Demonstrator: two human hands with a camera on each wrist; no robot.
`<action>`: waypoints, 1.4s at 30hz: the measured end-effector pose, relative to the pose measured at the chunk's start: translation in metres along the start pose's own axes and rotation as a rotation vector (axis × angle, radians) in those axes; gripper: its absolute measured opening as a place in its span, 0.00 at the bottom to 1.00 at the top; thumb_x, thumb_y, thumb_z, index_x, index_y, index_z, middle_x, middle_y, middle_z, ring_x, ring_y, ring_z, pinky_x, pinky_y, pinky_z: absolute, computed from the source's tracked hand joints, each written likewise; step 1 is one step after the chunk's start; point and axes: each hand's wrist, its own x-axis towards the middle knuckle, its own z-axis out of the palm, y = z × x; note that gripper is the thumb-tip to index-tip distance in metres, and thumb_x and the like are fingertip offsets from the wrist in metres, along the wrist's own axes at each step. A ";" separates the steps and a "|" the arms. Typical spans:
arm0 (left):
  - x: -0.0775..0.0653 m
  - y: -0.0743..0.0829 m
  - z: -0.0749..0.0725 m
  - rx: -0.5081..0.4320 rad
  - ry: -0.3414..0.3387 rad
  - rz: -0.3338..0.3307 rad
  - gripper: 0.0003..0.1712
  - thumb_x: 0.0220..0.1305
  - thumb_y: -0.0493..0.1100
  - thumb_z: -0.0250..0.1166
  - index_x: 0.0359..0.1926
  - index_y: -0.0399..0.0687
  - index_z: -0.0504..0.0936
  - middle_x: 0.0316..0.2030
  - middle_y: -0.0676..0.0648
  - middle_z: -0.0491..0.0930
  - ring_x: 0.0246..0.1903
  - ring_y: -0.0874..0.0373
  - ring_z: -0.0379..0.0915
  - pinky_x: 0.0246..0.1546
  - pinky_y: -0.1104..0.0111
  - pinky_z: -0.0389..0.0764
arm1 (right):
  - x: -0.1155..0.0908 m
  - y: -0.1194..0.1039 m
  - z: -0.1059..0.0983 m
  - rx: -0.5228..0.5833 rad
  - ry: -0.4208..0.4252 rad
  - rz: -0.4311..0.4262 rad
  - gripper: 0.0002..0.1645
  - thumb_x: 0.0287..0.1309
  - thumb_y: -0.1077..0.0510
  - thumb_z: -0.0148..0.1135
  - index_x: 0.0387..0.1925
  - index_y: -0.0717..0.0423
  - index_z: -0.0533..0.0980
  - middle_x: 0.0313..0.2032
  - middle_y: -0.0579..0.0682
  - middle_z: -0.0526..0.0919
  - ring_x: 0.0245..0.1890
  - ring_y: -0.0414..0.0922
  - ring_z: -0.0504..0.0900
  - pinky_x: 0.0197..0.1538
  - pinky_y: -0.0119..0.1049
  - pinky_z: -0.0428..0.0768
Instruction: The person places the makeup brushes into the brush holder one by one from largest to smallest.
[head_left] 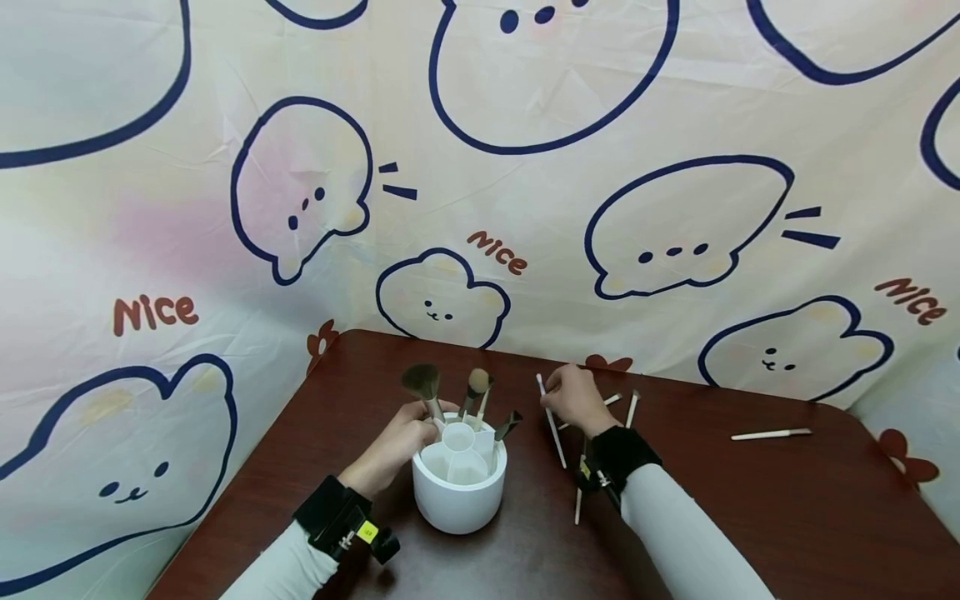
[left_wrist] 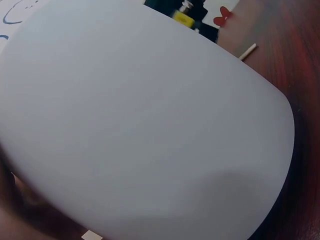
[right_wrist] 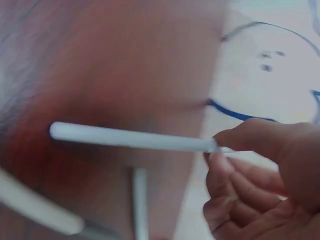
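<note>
A white round makeup brush holder (head_left: 459,504) with inner compartments stands on the table. My left hand (head_left: 401,442) grips its far left rim; the holder's smooth white wall (left_wrist: 150,120) fills most of the left wrist view. In the holder stand several makeup brushes, among them a large dark fluffy one (head_left: 422,382), a tan-tipped one (head_left: 477,383) and a dark flat one (head_left: 510,423) leaning right. Right of the holder, my right hand (head_left: 576,398) pinches one end of a slim white-handled makeup brush (right_wrist: 130,138) between thumb and fingertips; its bristles are hidden.
Several loose brushes lie around and under my right forearm, including one (head_left: 632,408) beyond the wrist and one (head_left: 578,504) nearer me. Another brush (head_left: 771,434) lies alone farther right on the dark wooden table (head_left: 750,517). A printed cloth (head_left: 555,200) hangs behind the table.
</note>
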 end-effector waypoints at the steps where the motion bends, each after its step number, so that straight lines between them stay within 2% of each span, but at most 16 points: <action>1: 0.000 0.000 0.001 -0.003 0.002 -0.002 0.28 0.48 0.29 0.48 0.53 0.40 0.76 0.50 0.43 0.74 0.47 0.50 0.65 0.44 0.59 0.64 | -0.002 -0.002 -0.005 0.014 0.006 -0.013 0.14 0.59 0.60 0.59 0.46 0.61 0.77 0.38 0.54 0.80 0.37 0.47 0.78 0.42 0.40 0.75; 5: -0.003 0.000 0.003 0.003 0.015 -0.013 0.27 0.50 0.30 0.48 0.53 0.42 0.76 0.49 0.43 0.73 0.47 0.49 0.63 0.44 0.58 0.63 | -0.014 -0.014 -0.029 0.106 0.081 -0.067 0.12 0.58 0.58 0.61 0.43 0.57 0.78 0.37 0.52 0.82 0.37 0.48 0.79 0.41 0.40 0.75; 9: -0.006 0.002 0.003 0.008 0.032 -0.020 0.27 0.51 0.30 0.49 0.54 0.43 0.76 0.54 0.44 0.71 0.52 0.49 0.61 0.48 0.55 0.63 | -0.033 -0.034 -0.055 0.322 0.229 -0.134 0.11 0.56 0.56 0.64 0.39 0.58 0.79 0.34 0.54 0.83 0.34 0.48 0.81 0.36 0.35 0.77; 12: -0.007 0.003 0.003 -0.008 0.037 -0.018 0.26 0.51 0.29 0.50 0.54 0.43 0.75 0.56 0.43 0.71 0.55 0.48 0.61 0.51 0.54 0.62 | -0.056 -0.056 -0.071 0.473 0.314 -0.200 0.12 0.55 0.57 0.65 0.39 0.60 0.78 0.35 0.57 0.83 0.34 0.49 0.82 0.36 0.33 0.79; 14: -0.007 0.004 0.003 -0.007 0.040 -0.012 0.26 0.52 0.29 0.50 0.54 0.42 0.75 0.55 0.43 0.71 0.55 0.48 0.61 0.51 0.53 0.62 | -0.072 -0.072 -0.079 0.516 0.353 -0.254 0.12 0.55 0.60 0.64 0.40 0.63 0.77 0.35 0.59 0.82 0.33 0.48 0.83 0.35 0.33 0.80; 18: -0.007 0.007 0.004 0.018 0.057 -0.011 0.25 0.53 0.30 0.50 0.54 0.41 0.75 0.52 0.44 0.72 0.50 0.49 0.63 0.49 0.56 0.64 | -0.099 -0.099 -0.086 0.492 0.395 -0.324 0.10 0.56 0.64 0.63 0.39 0.66 0.77 0.34 0.60 0.82 0.29 0.47 0.81 0.33 0.32 0.79; 21: -0.008 0.008 0.007 0.010 0.080 -0.015 0.25 0.53 0.29 0.50 0.54 0.41 0.74 0.54 0.43 0.72 0.50 0.49 0.64 0.47 0.57 0.64 | -0.110 -0.108 -0.082 0.484 0.367 -0.353 0.08 0.56 0.65 0.63 0.38 0.65 0.78 0.32 0.60 0.83 0.27 0.48 0.79 0.31 0.32 0.79; 25: -0.009 0.010 0.015 -0.014 0.118 -0.028 0.26 0.54 0.30 0.49 0.55 0.42 0.74 0.57 0.43 0.71 0.54 0.49 0.63 0.47 0.58 0.64 | -0.113 -0.105 -0.066 0.512 0.270 -0.349 0.08 0.56 0.65 0.63 0.38 0.64 0.77 0.33 0.58 0.84 0.31 0.47 0.82 0.32 0.36 0.79; 29: -0.007 0.011 0.024 -0.030 0.153 -0.027 0.27 0.53 0.30 0.48 0.56 0.42 0.74 0.56 0.43 0.72 0.55 0.49 0.64 0.48 0.58 0.65 | -0.109 -0.094 -0.044 0.515 0.190 -0.312 0.07 0.56 0.65 0.62 0.37 0.64 0.77 0.33 0.59 0.84 0.31 0.47 0.83 0.33 0.39 0.80; 32: -0.005 0.011 0.029 -0.044 0.169 -0.019 0.28 0.53 0.30 0.48 0.57 0.42 0.73 0.55 0.42 0.72 0.55 0.49 0.64 0.50 0.57 0.64 | -0.105 -0.087 -0.030 0.493 0.143 -0.247 0.06 0.56 0.65 0.62 0.36 0.63 0.78 0.33 0.59 0.84 0.28 0.46 0.82 0.32 0.38 0.80; 37: -0.005 0.011 0.029 -0.040 0.140 -0.029 0.28 0.53 0.31 0.49 0.58 0.42 0.72 0.59 0.41 0.68 0.58 0.48 0.61 0.52 0.55 0.63 | -0.100 -0.083 -0.012 0.435 0.085 -0.140 0.04 0.55 0.63 0.64 0.34 0.60 0.80 0.33 0.56 0.84 0.27 0.49 0.80 0.29 0.35 0.77; 39: -0.005 0.012 0.026 -0.038 0.111 -0.036 0.28 0.54 0.32 0.50 0.58 0.42 0.71 0.60 0.41 0.67 0.59 0.47 0.60 0.53 0.53 0.62 | -0.097 -0.079 -0.006 0.400 0.080 -0.130 0.04 0.54 0.62 0.65 0.33 0.58 0.81 0.32 0.54 0.84 0.28 0.50 0.79 0.29 0.34 0.76; 42: -0.004 0.013 0.022 -0.045 0.065 -0.044 0.28 0.53 0.32 0.52 0.59 0.41 0.70 0.61 0.40 0.66 0.60 0.46 0.58 0.55 0.50 0.60 | -0.092 -0.067 0.000 0.334 0.073 -0.145 0.05 0.52 0.59 0.67 0.33 0.53 0.81 0.32 0.47 0.84 0.32 0.47 0.78 0.32 0.34 0.76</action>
